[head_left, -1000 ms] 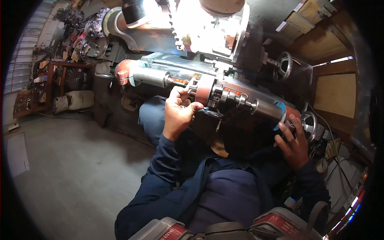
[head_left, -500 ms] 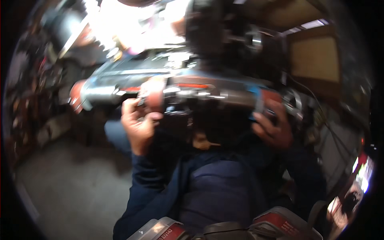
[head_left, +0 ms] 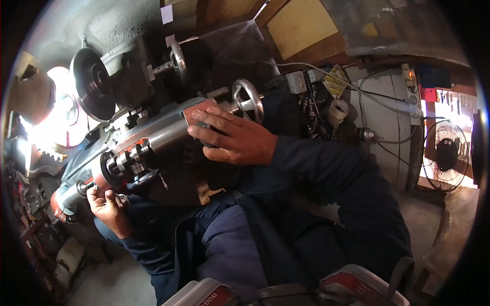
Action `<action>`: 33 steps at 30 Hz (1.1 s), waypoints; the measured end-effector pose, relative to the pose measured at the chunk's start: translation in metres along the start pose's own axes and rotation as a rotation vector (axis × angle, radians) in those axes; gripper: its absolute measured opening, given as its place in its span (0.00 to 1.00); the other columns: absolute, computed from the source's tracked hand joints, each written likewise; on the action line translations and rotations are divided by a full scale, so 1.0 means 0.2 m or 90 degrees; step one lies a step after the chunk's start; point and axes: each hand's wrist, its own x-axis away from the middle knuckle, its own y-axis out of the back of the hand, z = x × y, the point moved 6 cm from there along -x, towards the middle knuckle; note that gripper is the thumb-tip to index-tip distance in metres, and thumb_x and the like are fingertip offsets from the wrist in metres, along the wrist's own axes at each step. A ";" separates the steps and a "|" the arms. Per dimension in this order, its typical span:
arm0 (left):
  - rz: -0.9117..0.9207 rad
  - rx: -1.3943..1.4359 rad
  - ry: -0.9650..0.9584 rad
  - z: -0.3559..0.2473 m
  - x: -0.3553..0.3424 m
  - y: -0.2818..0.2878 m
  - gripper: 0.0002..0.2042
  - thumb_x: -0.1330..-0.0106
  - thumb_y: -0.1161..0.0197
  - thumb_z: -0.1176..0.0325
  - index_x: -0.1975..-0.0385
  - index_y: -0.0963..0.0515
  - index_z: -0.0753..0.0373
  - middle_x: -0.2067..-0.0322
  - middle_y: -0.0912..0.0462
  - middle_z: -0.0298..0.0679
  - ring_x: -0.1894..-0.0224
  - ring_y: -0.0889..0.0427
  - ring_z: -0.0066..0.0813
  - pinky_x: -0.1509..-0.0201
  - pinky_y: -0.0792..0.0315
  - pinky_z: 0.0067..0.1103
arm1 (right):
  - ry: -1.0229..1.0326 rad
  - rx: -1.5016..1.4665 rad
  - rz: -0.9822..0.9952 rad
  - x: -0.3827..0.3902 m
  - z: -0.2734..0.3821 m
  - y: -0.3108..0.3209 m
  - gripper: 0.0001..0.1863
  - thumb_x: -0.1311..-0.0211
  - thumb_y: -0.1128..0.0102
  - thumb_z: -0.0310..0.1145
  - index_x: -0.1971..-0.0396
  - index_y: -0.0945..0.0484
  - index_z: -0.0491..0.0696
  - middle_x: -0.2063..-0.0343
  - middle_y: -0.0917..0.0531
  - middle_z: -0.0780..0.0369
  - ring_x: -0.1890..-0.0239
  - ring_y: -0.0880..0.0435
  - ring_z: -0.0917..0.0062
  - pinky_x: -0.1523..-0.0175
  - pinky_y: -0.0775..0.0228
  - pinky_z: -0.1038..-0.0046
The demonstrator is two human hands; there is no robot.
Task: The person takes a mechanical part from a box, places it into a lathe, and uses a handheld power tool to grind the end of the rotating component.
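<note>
Steel cylinder [head_left: 153, 140], two hands

Silver-grey steel cylinder [head_left: 153, 136], red end [head_left: 57, 206], navy sleeves [head_left: 326, 168]

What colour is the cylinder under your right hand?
Shiny silver-grey metal cylinder with a red end, clearest in the head view.

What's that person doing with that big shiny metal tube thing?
A person in dark blue work clothes is handling a long metal cylinder at a workshop machine. The right hand lies flat on top of the cylinder's shiny grey part, fingers spread. The left hand is at its lower end, fingers around a small part there. A round handwheel sits just behind the right hand.
</note>
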 end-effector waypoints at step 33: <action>-0.219 -0.153 -0.050 0.03 0.01 0.02 0.19 0.28 0.46 0.57 0.46 0.26 0.63 0.69 0.22 0.32 0.78 0.30 0.14 0.78 0.36 0.13 | -0.778 -0.012 -0.366 1.48 -0.11 0.12 0.10 0.44 0.39 0.25 0.62 0.24 0.40 0.63 0.21 0.50 0.58 0.22 0.52 0.52 0.28 0.60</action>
